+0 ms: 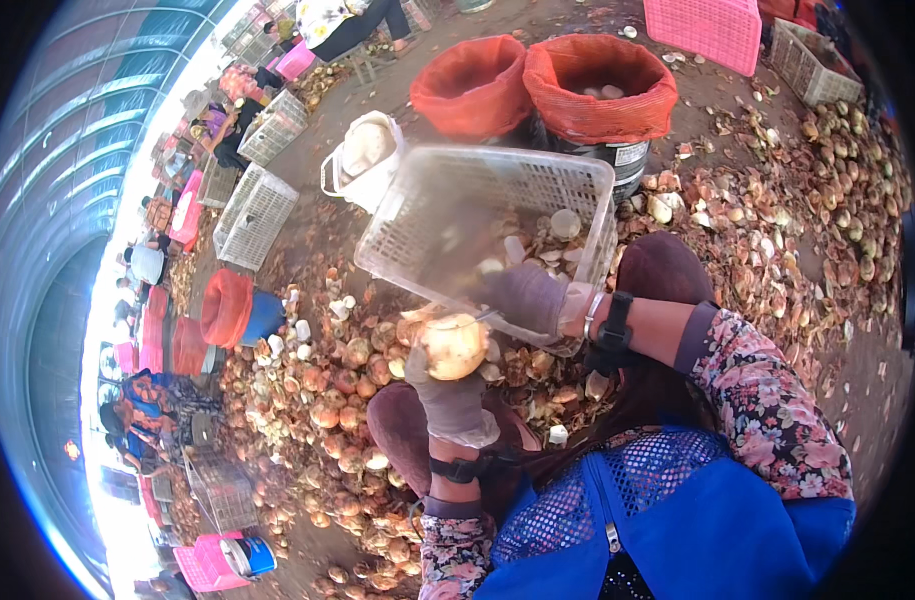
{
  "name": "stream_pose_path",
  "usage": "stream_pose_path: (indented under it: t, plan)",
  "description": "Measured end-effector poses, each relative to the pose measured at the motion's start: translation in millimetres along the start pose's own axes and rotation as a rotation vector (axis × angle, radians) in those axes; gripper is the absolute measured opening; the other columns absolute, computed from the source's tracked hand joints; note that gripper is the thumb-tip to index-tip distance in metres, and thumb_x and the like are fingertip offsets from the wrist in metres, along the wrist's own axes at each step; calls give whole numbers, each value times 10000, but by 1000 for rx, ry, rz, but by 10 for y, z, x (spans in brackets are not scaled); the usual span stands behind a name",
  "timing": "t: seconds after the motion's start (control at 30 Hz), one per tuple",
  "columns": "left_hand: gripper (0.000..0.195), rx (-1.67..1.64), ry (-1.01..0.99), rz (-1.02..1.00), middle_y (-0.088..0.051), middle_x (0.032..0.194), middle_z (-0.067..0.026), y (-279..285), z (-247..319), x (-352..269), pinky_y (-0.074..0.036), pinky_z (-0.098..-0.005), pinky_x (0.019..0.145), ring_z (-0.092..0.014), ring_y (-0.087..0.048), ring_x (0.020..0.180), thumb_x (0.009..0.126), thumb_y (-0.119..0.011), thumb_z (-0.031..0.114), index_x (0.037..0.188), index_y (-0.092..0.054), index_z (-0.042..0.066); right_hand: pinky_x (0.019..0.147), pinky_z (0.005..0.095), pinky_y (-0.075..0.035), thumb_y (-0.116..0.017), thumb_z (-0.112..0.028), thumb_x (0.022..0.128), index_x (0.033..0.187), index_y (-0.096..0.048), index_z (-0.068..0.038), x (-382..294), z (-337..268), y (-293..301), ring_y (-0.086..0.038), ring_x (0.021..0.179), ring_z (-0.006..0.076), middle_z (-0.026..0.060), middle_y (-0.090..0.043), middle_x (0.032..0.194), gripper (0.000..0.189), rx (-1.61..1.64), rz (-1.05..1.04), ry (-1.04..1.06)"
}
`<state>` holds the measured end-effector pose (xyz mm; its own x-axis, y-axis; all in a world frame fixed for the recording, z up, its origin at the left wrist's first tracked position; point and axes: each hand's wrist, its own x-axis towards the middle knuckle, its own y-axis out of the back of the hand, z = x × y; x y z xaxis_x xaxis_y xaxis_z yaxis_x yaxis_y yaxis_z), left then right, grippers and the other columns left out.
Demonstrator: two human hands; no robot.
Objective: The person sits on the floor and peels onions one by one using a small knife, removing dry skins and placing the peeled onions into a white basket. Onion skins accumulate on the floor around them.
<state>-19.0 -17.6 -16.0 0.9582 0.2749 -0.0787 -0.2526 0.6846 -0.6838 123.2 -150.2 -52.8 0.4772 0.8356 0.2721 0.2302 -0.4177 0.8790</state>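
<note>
My gloved left hand (453, 397) holds a yellow onion (457, 349), its fingers around the lower side. Over the near rim of a plastic crate (495, 157) reaches my gloved right hand (528, 296), blurred and curled around a small knife. The thin knife blade (472, 321) lies against the top of the onion; the handle is hidden in the glove. Inside the crate are peeled onion pieces (566, 223) and skins. Both hands are between my knees, just above the crate's near edge.
Beyond the crate stand two buckets lined with red mesh bags (468, 86) and a white bucket (367, 154). Unpeeled onions (345, 397) heap to the left, with skins (757, 225) spread right. A pink crate (705, 30) stands far off. Several people sit along the left.
</note>
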Motion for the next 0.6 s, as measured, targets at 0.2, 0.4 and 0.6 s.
stream_pose_path:
  t: [0.2, 0.4, 0.6]
  plan:
    - [920, 210, -97, -124, -682, 1024, -153, -150, 120, 12, -549, -337, 539, -263, -665, 728, 772, -702, 644, 1368, -486, -24, 532, 374, -518, -637, -181, 894, 1295, -596, -78, 16, -179, 114, -652, 615, 251, 100, -659, 744, 416, 172, 127, 308]
    - [1018, 219, -102, -255, -663, 1157, -160, -132, 208, -67, -594, -395, 815, -281, -684, 956, 725, -776, 605, 1440, -448, -41, 489, 263, -456, -648, -252, 938, 960, -686, -58, -175, -194, 407, -549, 538, 67, -12, -623, 673, 199, 1135, -640, -383]
    - [888, 45, -58, -70, -649, 1192, -193, 75, 179, -99, -604, -414, 819, -301, -677, 1007, 780, -713, 668, 1333, -545, -6, 768, 269, -524, -766, -260, 900, 1304, -651, -74, -222, -308, 512, -640, 848, 100, 16, -705, 944, 460, 997, 6, -23]
